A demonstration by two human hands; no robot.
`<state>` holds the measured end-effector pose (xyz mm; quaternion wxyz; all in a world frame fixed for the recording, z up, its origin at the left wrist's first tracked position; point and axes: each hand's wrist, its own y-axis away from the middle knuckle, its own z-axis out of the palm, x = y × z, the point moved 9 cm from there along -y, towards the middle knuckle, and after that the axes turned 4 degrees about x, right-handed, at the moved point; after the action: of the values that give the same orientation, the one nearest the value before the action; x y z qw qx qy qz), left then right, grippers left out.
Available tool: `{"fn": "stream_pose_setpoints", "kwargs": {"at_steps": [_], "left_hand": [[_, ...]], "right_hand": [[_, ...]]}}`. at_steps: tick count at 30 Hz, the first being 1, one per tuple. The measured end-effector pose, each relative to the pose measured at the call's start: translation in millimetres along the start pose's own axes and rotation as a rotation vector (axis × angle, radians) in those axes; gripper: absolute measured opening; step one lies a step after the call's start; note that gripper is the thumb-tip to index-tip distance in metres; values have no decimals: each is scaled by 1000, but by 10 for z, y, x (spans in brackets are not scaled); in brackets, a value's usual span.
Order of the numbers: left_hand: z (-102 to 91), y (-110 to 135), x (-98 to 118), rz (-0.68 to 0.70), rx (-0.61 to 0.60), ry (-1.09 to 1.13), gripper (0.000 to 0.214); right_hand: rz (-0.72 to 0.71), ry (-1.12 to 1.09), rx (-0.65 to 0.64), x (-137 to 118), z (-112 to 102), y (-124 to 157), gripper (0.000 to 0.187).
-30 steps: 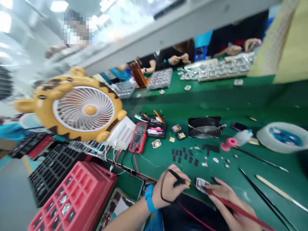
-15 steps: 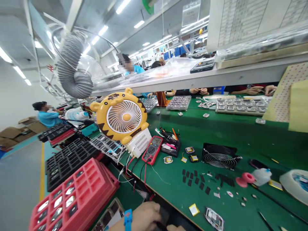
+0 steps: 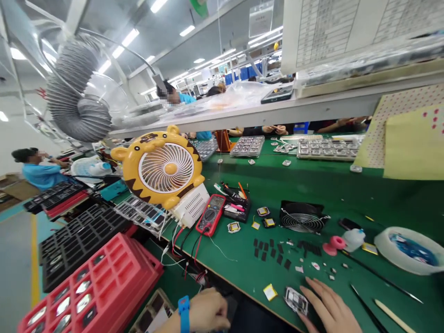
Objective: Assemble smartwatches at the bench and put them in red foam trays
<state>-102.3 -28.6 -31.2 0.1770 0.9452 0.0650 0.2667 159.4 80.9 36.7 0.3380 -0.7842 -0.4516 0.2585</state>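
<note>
My left hand (image 3: 208, 309), with a blue band (image 3: 184, 314) at its wrist, is at the bottom, over the dark gap in front of the table edge. Its fingers are curled, and whatever they may hold is hidden. Out over the green table, my right hand (image 3: 328, 307) has its fingers stretched and apart. Its thumb and index finger lie by the right side of a small clear-and-silver device housing (image 3: 296, 300), seemingly touching it. Left of the housing rests a small battery cell with yellow edges (image 3: 269, 292). Several black rectangular pads (image 3: 272, 249) lie in rows farther back.
Tweezers (image 3: 367, 305) and a pale stick (image 3: 393, 314) lie at right, near a tape roll (image 3: 388, 245) and white bottle (image 3: 354, 239). Behind stand a black fan (image 3: 301, 217), red multimeter (image 3: 210, 215) and tiger-shaped fan (image 3: 169, 169). A red tray stack (image 3: 114, 273) stands left.
My right hand has moved from the bottom beside my left hand to the device housing, fingers spreading. My left hand stays low, still curled. The view has swung to the right.
</note>
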Motion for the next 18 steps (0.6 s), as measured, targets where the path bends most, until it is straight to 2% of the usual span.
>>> {"fn": "stream_pose_setpoints", "kwargs": {"at_steps": [2, 4, 6, 8, 10, 14, 18], "left_hand": [[-25, -105, 302, 67, 7, 37, 34], [-213, -230, 649, 166, 165, 90, 26], [-375, -352, 966, 296, 313, 106, 6], [-403, -492, 1176, 400, 369, 73, 17], [-347, -634, 1271, 460, 373, 18, 22], [-249, -811, 1349, 543, 322, -51, 9], [-258, -913, 1448, 609, 244, -124, 16]], "right_hand": [[97, -42, -30, -34, -17, -11, 31], [228, -93, -80, -73, 5, -9, 25], [354, -130, -131, -92, 39, 4, 19], [436, -140, -150, -96, 49, 15, 16], [497, -132, -147, -80, 34, 39, 14], [546, -150, -131, -111, -35, 94, 15], [514, -195, -241, -168, -6, 86, 24]]}}
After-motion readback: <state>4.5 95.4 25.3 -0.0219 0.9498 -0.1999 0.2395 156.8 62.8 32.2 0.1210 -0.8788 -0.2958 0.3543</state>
